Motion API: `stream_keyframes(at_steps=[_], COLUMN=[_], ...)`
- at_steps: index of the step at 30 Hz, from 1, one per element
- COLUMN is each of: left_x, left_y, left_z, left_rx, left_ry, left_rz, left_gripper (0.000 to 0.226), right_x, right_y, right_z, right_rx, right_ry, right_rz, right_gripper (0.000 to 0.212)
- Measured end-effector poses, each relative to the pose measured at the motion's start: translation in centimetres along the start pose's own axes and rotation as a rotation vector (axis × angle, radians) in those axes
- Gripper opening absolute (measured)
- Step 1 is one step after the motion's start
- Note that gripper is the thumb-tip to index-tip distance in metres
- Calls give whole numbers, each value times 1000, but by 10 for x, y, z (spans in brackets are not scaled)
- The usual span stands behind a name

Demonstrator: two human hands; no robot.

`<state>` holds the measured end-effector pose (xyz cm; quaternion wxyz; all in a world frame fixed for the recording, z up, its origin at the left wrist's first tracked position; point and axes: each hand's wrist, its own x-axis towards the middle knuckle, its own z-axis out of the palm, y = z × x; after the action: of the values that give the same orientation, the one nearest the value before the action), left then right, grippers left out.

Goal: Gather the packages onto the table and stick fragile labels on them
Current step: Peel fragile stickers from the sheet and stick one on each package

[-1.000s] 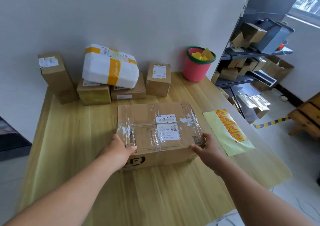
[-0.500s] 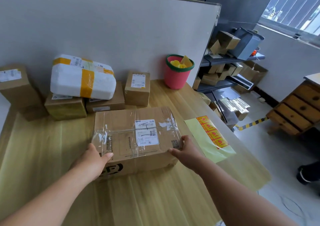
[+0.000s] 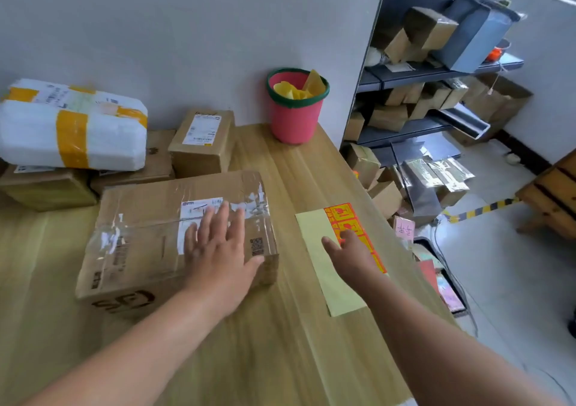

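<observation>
While the head view shows several pkgs on the table (image 3: 280,359), incl. a white parcel (image 3: 71,134) and small box (image 3: 202,143) just behind the big box (image 3: 140,234), none bears a fragile label. Gathering looks well along, labelling not begun. Left hand (image 3: 218,249) lies flat, fingers spread, on the big box's top, gripping nothing. Right hand (image 3: 352,256), thumb & forefinger stretched out, touches the orange labels (image 3: 343,215) on the label sheet (image 3: 314,237) just right of the big box and holds nothing.

The left hand (image 3: 218,249) is spread flat over the right part of the large box (image 3: 140,218) top, fingers straight and apart. The right hand (image 3: 352,254) reaches forward just right of that box, thumb out, fingertips angled down.
</observation>
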<state>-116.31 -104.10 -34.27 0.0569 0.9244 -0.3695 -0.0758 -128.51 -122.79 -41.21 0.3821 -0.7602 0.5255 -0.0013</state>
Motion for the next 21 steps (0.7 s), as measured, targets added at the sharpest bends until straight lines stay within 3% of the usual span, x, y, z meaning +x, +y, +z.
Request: stream_keyframes(at_steps=[3, 8, 12, 17, 19, 21], left_x=[7, 15, 27, 39, 41, 42], left_y=[53, 101, 117, 130, 137, 145], left_z=[14, 40, 63, 90, 96, 99], left_rx=[82, 189, 230, 248, 246, 234], left_ry=[-16, -122, -210, -302, -326, -348], left_rz=[151, 299, 316, 305, 313, 320], left_gripper=[78, 78, 78, 77, 77, 76], right_x=[22, 49, 59, 77, 89, 96], right_y=[36, 84, 114, 144, 158, 169], right_z=[-11, -16, -16, -29, -40, -51], right_rx=[-94, -174, -344, -304, -218, -107], right_ry=[38, 63, 76, 130, 145, 88], right_rz=[16, 75, 76, 190, 253, 285], right_gripper=[50, 58, 87, 112, 105, 77])
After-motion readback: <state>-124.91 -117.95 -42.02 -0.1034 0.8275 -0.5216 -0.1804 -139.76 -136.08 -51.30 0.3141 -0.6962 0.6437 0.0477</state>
